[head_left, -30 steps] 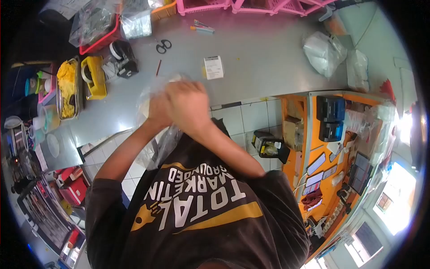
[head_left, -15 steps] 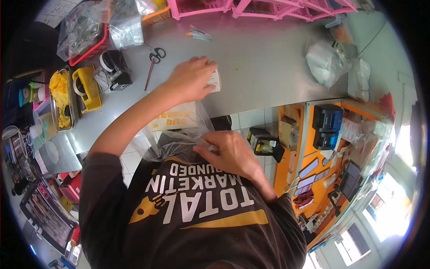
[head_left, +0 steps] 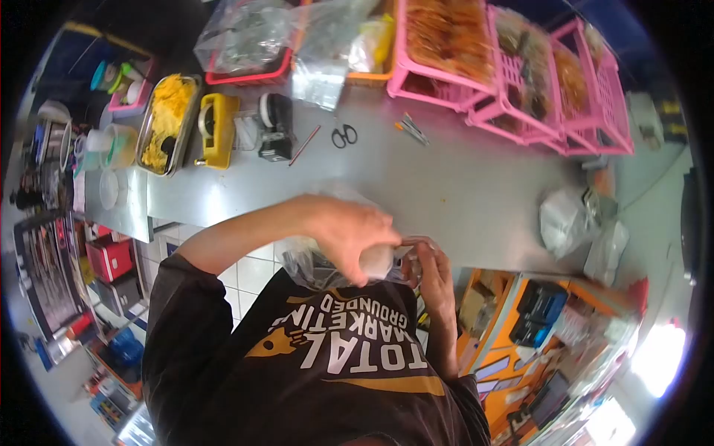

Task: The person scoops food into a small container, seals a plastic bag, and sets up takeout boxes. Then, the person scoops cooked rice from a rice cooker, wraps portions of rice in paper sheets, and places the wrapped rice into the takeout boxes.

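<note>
- On the left we see yellow food (head_left: 171,104), uncovered, beside a tape dispenser (head_left: 224,134); both sit well apart from the 2 hands.
- Next comes the clear bag (head_left: 303,266), bunched below the left hand at the near edge of the counter (head_left: 483,204); we judge it could slip floorward if the grip slackened.
- The left hand (head_left: 348,232) is half open, thumb and fingers curved around a white piece (head_left: 378,262), perhaps paper; squeezing could crease it.
- The right hand (head_left: 428,264) is narrow, fingertips gathered on clear plastic (head_left: 413,241); we cannot tell whether it belongs to the bag. A hard tug could tear it.
</note>
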